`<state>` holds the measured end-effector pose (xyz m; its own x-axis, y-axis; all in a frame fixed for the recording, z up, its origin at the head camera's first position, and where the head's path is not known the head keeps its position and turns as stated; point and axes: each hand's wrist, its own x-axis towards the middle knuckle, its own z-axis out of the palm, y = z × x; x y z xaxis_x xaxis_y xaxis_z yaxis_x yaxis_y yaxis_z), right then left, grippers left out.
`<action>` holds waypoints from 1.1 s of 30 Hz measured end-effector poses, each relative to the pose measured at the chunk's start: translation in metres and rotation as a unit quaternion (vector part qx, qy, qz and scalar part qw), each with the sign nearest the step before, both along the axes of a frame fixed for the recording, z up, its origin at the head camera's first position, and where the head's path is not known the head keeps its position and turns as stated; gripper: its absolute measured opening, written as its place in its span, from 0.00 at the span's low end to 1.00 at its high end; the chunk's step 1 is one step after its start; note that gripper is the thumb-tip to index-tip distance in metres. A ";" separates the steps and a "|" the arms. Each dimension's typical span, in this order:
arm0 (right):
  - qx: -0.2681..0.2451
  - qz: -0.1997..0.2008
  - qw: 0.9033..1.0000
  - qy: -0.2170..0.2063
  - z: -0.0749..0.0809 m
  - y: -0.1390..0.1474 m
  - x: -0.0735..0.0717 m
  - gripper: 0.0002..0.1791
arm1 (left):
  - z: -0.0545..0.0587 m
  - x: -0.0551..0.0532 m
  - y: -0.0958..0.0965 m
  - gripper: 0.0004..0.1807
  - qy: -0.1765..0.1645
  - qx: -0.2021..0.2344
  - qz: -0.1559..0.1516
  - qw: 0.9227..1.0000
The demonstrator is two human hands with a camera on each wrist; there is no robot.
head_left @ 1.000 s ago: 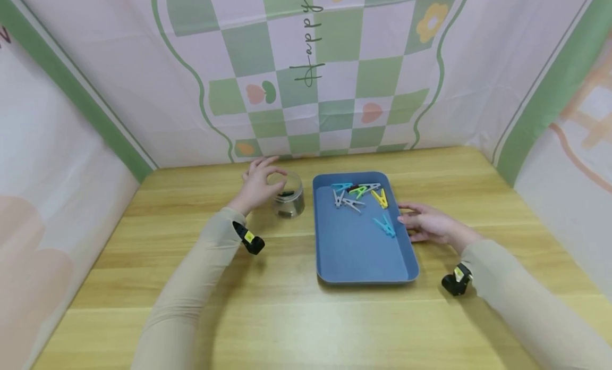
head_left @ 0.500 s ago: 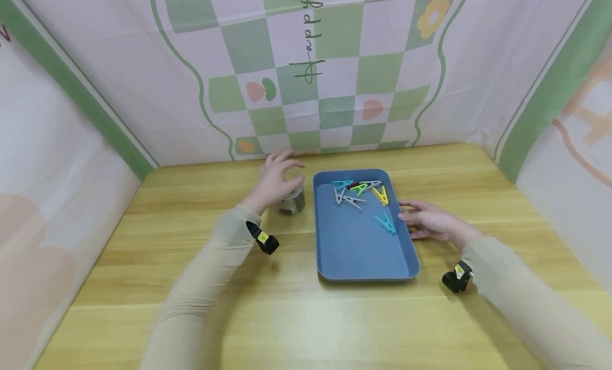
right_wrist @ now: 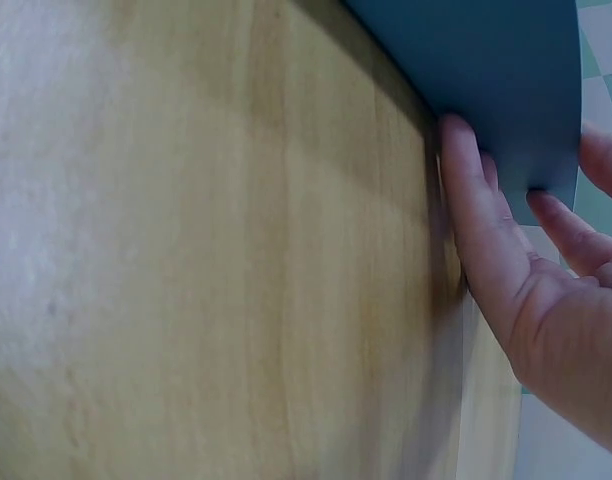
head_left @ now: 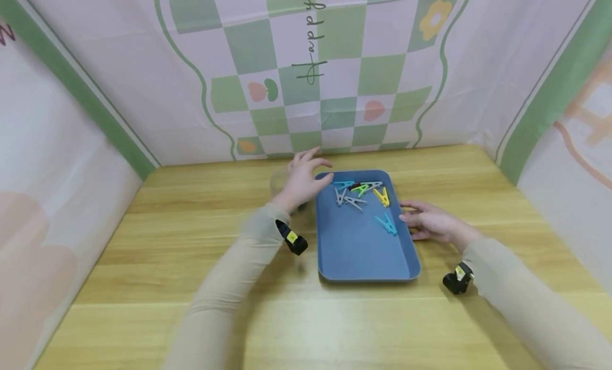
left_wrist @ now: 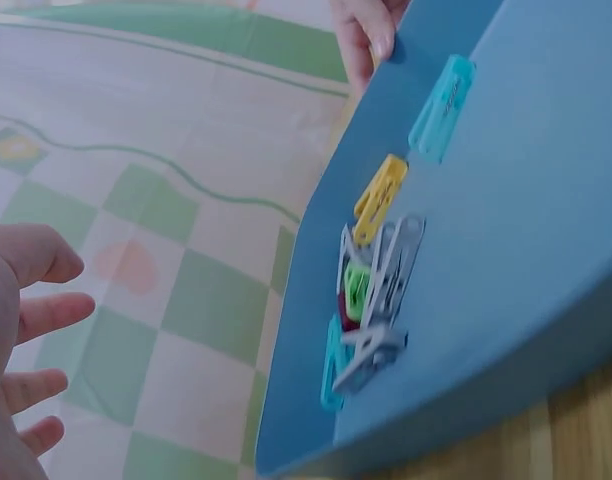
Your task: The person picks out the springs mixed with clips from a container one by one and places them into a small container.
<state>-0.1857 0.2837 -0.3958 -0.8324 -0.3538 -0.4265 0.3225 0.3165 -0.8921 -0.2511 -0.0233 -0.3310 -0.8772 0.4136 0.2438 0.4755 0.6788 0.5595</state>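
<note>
My left hand [head_left: 303, 181] hovers between a clear round jar and the top left corner of a blue tray [head_left: 363, 261]. Its fingers are spread with nothing held, as the left wrist view of the hand [left_wrist: 21, 345] also shows. The hand partly covers the jar [head_left: 279, 181]; something dark shows low in it. My right hand [head_left: 430, 222] touches the tray's right side, its fingers [right_wrist: 476, 200] lying against the outer wall. Several clothespins lie in the tray: a yellow clothespin [head_left: 382, 197], a light blue one [head_left: 386, 224], a green one [head_left: 361, 190] and grey ones [head_left: 354, 202].
The tray and jar stand on a wooden table [head_left: 201, 253]. A checked cloth [head_left: 339, 77] hangs behind the table's back edge, and cloth walls [head_left: 57, 210] close in both sides. Small black cameras [head_left: 295, 244] sit on the wrists.
My left hand has moved right, from over the jar to beside the tray's top left corner, fingers spreading. My right hand and the clothespins stay where they were.
</note>
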 end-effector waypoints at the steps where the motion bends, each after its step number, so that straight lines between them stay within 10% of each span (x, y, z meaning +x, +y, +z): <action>1: 0.000 0.000 1.000 0.000 0.000 0.000 0.000 0.39 | 0.000 0.000 0.004 0.15 -0.001 0.000 -0.002 1.000; 33: -0.011 -0.003 1.000 0.000 -0.002 0.002 0.000 0.40 | -0.038 -0.028 0.058 0.14 -0.077 -0.055 -0.011 0.995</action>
